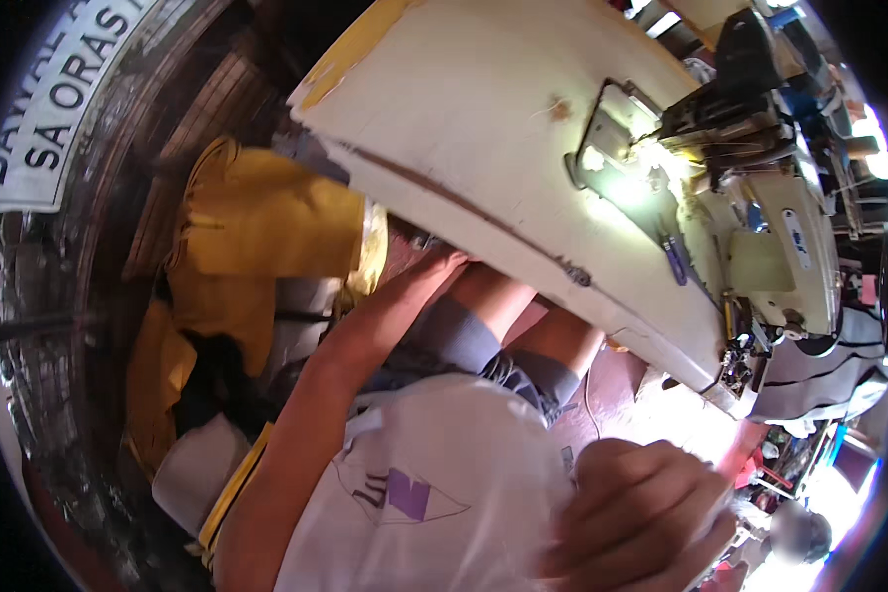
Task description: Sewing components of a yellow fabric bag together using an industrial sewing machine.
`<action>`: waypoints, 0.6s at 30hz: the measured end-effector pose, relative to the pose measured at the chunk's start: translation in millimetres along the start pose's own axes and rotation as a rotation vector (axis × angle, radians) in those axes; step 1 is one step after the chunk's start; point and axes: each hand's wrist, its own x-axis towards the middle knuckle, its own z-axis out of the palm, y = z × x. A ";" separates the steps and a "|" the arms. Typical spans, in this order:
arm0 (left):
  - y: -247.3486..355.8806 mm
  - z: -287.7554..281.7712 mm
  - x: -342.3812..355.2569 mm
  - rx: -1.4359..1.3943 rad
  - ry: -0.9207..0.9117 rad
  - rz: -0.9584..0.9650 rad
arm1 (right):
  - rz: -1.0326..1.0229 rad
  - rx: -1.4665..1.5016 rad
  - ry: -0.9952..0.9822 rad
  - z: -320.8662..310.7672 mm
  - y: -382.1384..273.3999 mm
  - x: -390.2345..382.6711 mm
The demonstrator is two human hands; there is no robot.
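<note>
My left hand (449, 259) reaches to the near edge of the white sewing table (444, 99); its fingers are mostly hidden at and under that edge. Raised close in front of my white shirt, my right hand (651, 513) is slightly blurred, with its fingers curled in. What it holds, if anything, is out of sight. On the table's right part stands a sewing machine (784, 232), its lamp lighting the metal plate (612, 128) by the needle area. A small purple-handled tool, seemingly thread snips (675, 261), lies in front of the machine.
Yellow fabric (271, 217) is draped at the left beside the table, near my left arm. A pale rounded item (202, 474) lies below it. A white sign (74, 109) hangs at the upper left. Another person (799, 533) is at the lower right.
</note>
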 end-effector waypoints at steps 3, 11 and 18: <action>-18.2 10.0 22.8 0.083 0.040 -0.018 | 0.107 -0.265 0.431 -57.6 -7.8 -13.6; -22.1 0.5 7.5 0.124 0.074 0.016 | 0.445 -1.655 0.287 -200.9 73.7 -62.6; 85.7 -65.8 -93.9 0.144 -0.135 -0.012 | 0.429 -1.732 0.385 -214.7 48.4 -82.3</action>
